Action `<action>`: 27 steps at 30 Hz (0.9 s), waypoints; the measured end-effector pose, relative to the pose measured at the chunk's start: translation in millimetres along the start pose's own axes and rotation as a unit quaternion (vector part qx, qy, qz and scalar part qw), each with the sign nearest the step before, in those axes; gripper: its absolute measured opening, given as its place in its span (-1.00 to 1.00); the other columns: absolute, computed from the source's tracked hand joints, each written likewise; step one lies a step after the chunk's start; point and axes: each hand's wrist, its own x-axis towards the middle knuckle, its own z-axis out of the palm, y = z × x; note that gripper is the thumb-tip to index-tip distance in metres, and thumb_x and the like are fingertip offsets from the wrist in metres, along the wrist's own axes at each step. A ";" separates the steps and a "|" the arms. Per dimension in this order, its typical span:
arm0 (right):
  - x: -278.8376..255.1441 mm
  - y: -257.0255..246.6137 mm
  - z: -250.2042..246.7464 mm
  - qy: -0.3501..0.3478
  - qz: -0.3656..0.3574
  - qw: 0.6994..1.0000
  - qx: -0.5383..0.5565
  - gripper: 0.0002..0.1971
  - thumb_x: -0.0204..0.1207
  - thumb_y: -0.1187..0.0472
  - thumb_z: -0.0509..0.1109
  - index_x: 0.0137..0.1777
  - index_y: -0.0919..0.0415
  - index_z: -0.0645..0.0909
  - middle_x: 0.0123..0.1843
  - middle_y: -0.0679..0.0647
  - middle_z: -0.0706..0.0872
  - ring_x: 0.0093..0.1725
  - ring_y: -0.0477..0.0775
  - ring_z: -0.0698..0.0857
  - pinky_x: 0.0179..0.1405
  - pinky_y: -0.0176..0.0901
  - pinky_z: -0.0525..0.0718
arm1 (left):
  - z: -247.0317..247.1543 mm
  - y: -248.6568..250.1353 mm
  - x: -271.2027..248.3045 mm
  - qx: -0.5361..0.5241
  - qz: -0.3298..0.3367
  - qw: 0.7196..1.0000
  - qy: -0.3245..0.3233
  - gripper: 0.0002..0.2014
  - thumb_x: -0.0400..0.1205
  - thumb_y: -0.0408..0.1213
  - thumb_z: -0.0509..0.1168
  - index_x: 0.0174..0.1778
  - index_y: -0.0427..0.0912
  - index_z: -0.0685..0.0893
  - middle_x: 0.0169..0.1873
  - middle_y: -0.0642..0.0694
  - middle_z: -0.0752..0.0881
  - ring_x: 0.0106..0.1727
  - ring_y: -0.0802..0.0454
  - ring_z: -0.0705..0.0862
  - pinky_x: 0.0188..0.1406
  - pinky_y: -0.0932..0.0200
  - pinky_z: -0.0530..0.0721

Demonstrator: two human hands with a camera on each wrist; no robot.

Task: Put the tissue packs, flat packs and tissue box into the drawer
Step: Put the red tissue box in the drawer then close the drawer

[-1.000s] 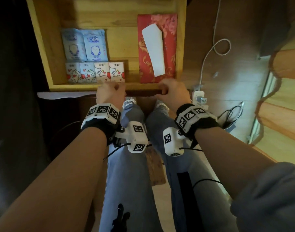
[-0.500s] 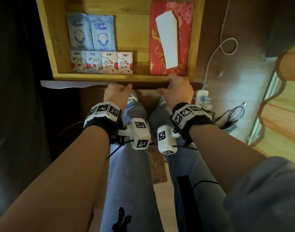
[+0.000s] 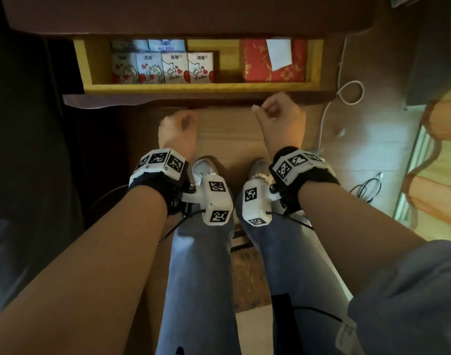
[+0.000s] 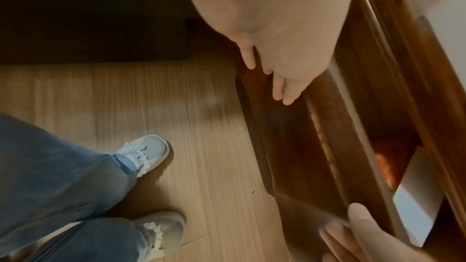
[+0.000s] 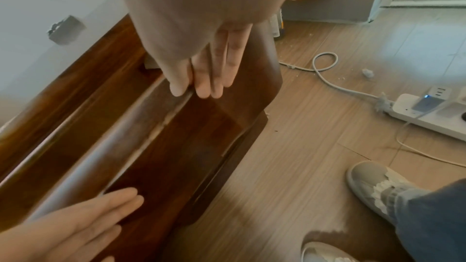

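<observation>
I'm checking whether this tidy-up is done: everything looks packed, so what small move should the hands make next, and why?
Probably one more push on the dark wooden drawer front until it shuts. The yellow wooden drawer is part open, with the small cartoon-printed tissue packs, blue flat packs and red floral tissue box inside. The left hand and right hand sit empty at its front.

glossy dark wood drawer [image 3: 193, 99], matt wood floor [image 5: 327, 127]

Drawer [image 3: 198, 87] yellow inside, dark brown front; tissue packs [image 3: 162, 69] white with red hearts; flat packs [image 3: 165, 44] seemingly pale blue; tissue box [image 3: 257, 65] red with gold flowers.
</observation>
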 end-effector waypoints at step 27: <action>129.2 2.1 67.5 -0.018 -0.040 0.999 0.029 -0.48 0.24 -0.18 0.51 -0.43 0.38 0.71 -0.43 0.26 0.78 -0.48 0.18 0.63 -0.33 -0.06 0.64 | 14.6 -0.8 130.1 0.010 0.054 0.991 0.119 -0.55 0.64 0.10 0.06 0.03 -0.17 0.70 0.06 -0.25 0.73 0.17 -0.24 0.64 0.24 -0.17 0.57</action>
